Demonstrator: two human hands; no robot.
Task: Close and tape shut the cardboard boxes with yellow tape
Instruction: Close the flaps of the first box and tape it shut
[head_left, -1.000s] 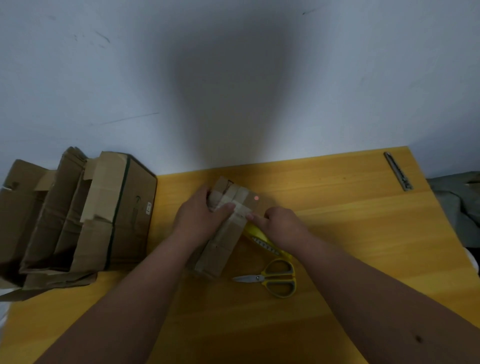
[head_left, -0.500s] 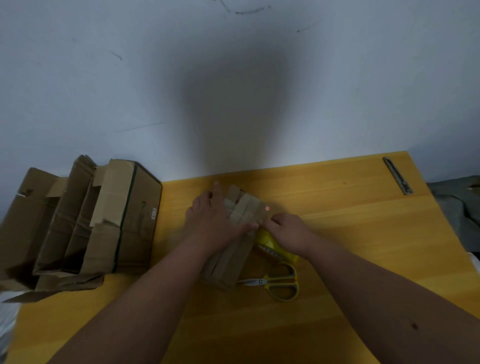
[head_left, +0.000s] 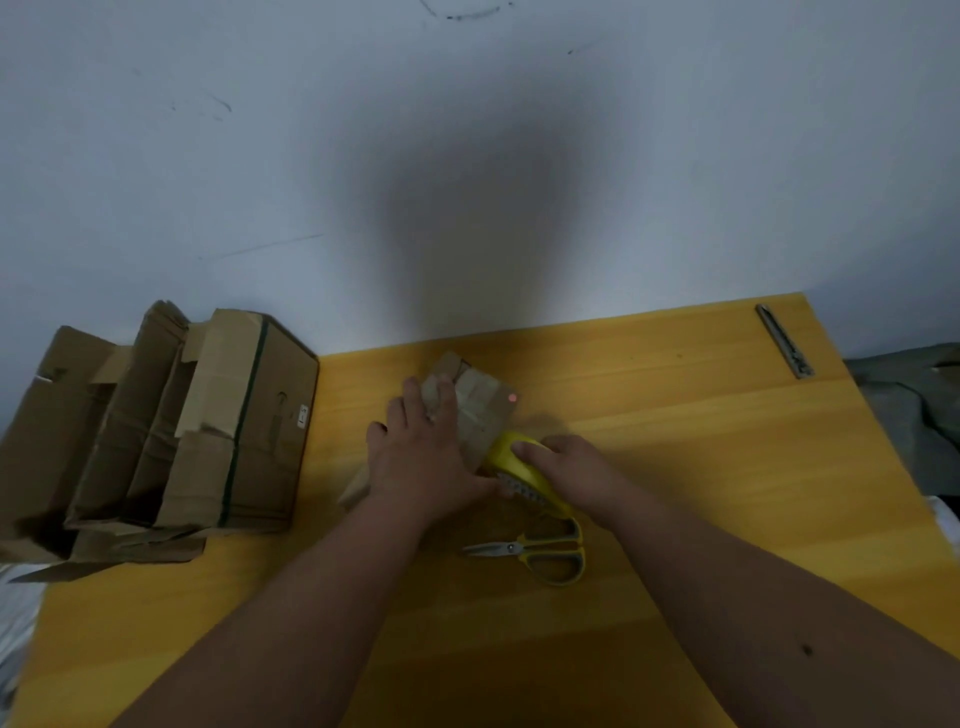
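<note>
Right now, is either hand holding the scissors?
No: the scissors lie on the table, apart from both hands.

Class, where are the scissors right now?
In the head view, the scissors lie flat on the yellow table, right of centre, just below the yellow tape roll and the right hand.

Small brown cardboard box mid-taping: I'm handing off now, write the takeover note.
Left hand: flat on the small brown cardboard box, pressing its flaps down.
Right hand: grips the yellow tape roll against the box's near side.
Yellow-handled scissors lie on the yellow wooden table, just in front.
Done: flaps closed. Any tape on the box is hidden.
Left: tape the seam, cut, then the large open cardboard boxes at left.
</note>
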